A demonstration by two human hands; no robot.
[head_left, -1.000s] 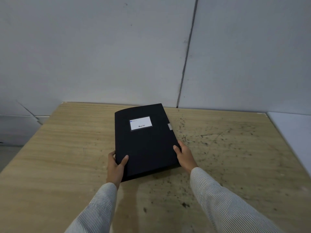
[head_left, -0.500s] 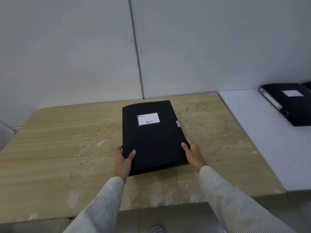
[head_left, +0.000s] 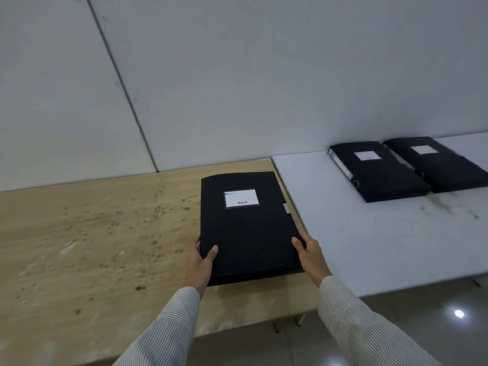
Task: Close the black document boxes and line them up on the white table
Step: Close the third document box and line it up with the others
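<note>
A closed black document box with a white label is held flat above the right end of the wooden table, its right edge at the seam with the white table. My left hand grips its near left corner, thumb on top. My right hand grips its near right corner. Two more closed black document boxes lie side by side at the back of the white table, the left one touching the right one.
A grey panelled wall rises behind both tables. Glossy floor shows below the white table's front edge. Both my sleeves are striped.
The box, held in both hands, has travelled right along the wooden table to the white table's edge. My view swung right, so a second box on the white table came into sight.
</note>
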